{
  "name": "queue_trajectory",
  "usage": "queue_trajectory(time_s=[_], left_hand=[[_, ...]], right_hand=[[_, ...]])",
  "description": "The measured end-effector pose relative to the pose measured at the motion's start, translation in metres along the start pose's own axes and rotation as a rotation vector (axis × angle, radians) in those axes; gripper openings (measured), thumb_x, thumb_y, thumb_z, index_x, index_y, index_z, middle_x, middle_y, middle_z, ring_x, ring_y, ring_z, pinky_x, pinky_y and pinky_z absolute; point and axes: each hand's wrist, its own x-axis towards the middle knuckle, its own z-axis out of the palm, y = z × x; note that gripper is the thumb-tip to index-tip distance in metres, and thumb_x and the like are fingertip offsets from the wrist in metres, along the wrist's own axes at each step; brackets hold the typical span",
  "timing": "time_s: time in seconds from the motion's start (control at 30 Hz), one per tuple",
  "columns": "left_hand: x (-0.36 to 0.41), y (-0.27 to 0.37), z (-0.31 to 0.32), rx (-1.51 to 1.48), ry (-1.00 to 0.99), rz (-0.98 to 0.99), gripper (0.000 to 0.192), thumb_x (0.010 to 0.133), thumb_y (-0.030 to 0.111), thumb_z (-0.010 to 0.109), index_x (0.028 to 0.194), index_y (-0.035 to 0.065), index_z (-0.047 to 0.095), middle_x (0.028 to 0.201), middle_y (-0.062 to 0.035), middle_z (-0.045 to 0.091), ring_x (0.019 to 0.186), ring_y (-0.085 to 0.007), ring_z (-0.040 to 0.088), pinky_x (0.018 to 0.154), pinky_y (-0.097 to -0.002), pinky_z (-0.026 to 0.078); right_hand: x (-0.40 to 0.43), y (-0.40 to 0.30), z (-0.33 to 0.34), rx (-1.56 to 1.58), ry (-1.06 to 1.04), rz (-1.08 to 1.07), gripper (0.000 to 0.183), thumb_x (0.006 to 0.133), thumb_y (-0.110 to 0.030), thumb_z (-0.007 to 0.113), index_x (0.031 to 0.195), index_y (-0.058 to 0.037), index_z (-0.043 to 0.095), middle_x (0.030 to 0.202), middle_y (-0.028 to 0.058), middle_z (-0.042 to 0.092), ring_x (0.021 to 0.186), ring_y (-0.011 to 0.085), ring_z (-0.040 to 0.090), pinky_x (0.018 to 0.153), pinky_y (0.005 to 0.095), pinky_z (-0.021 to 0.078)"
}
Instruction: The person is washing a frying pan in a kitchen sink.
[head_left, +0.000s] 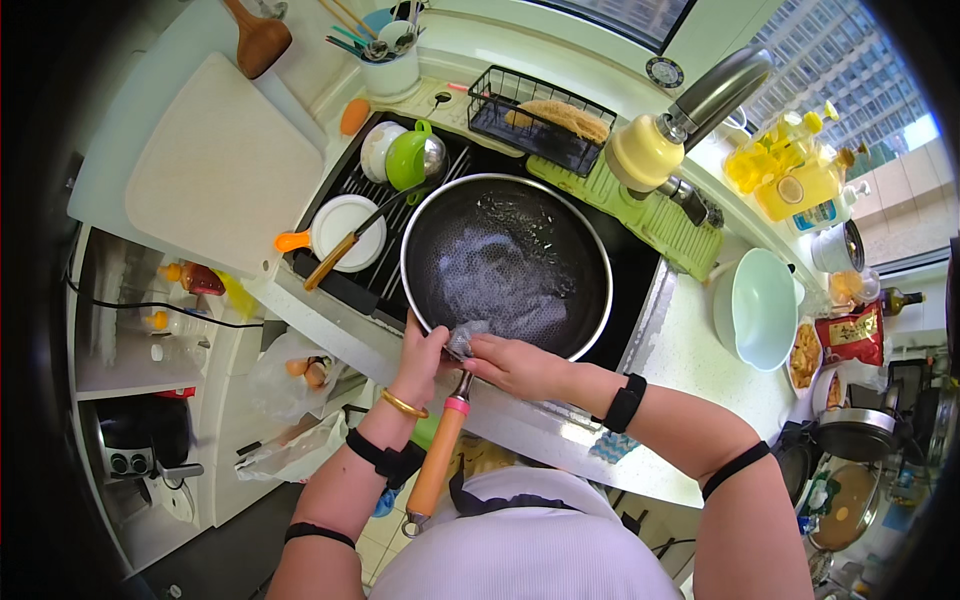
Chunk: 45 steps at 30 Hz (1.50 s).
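A black frying pan (510, 270) with a pale metal rim rests over the sink, wet inside with soapy film and small white bubbles. Its wooden handle (441, 450), with a pink collar, points towards my body. At the near left edge of the pan, my left hand (417, 356) grips the rim beside the handle joint. My right hand (521, 367) presses a crumpled silvery-grey scrubbing cloth (468, 337) against the near rim, just above the handle. Part of the cloth is hidden under its fingers.
Left in the sink are bowls (382, 152), a white lid (367, 251) and a wooden-handled ladle (331, 261). A faucet (652, 150) overhangs the far right. Behind stands a wire basket (547, 101) with a loofah. A mint-green basin (757, 309) sits on the right counter (697, 420).
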Motion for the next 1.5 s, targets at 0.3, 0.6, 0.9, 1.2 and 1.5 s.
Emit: queue_trajectory(time_s=[0.3, 0.6, 0.9, 1.2, 1.5], left_hand=[[-0.001, 0.012, -0.013, -0.011, -0.016, -0.177, 0.050, 0.071, 0.004, 0.046, 0.120, 0.0102, 0.035, 0.085, -0.0105, 0.056, 0.062, -0.0225, 0.062, 0.053, -0.0356, 0.056], [0.007, -0.014, -0.006, -0.275, -0.288, -0.468, 0.020, 0.075, 0.007, 0.049, 0.093, 0.0035, 0.055, 0.086, -0.0069, 0.061, 0.077, -0.0199, 0.058, 0.074, -0.0357, 0.049], [0.040, -0.031, 0.016, -0.316, -0.495, -0.669, 0.024, 0.080, 0.010, 0.048, 0.098, -0.0034, 0.057, 0.095, -0.0111, 0.064, 0.086, -0.0221, 0.061, 0.084, -0.0350, 0.047], [0.098, -0.047, 0.042, 0.453, -0.206, -0.239, 0.021, 0.083, 0.011, 0.058, 0.098, -0.0033, 0.060, 0.094, -0.0143, 0.063, 0.079, -0.0282, 0.065, 0.072, -0.0350, 0.051], [0.126, -0.048, 0.063, 1.026, -0.173, 0.185, 0.066, 0.075, 0.018, 0.067, 0.127, -0.0051, 0.033, 0.105, -0.0245, 0.057, 0.105, -0.0356, 0.054, 0.090, -0.0359, 0.041]], right_hand=[[-0.091, 0.058, -0.095, -1.004, 0.092, -0.050, 0.027, 0.072, -0.019, 0.065, 0.097, -0.0152, 0.057, 0.100, 0.0009, 0.056, 0.104, 0.0205, 0.049, 0.100, 0.0423, 0.0285], [-0.123, 0.009, -0.163, -1.062, 0.136, -0.126, 0.016, 0.066, -0.004, 0.061, 0.081, -0.0088, 0.059, 0.087, 0.0035, 0.056, 0.095, 0.0235, 0.051, 0.085, 0.0330, 0.0431], [-0.143, -0.091, -0.176, -1.213, 0.008, -0.011, 0.010, 0.067, -0.006, 0.060, 0.075, -0.0104, 0.057, 0.079, 0.0007, 0.052, 0.087, 0.0205, 0.049, 0.084, 0.0333, 0.0431], [-0.139, -0.121, -0.160, -1.446, 0.011, -0.064, 0.014, 0.069, -0.008, 0.058, 0.082, -0.0143, 0.059, 0.080, -0.0021, 0.051, 0.087, 0.0172, 0.049, 0.096, 0.0381, 0.0367], [-0.146, -0.109, -0.162, -1.401, 0.094, -0.077, 0.014, 0.071, -0.007, 0.056, 0.082, -0.0144, 0.059, 0.080, -0.0018, 0.052, 0.088, 0.0173, 0.049, 0.093, 0.0349, 0.0381]])
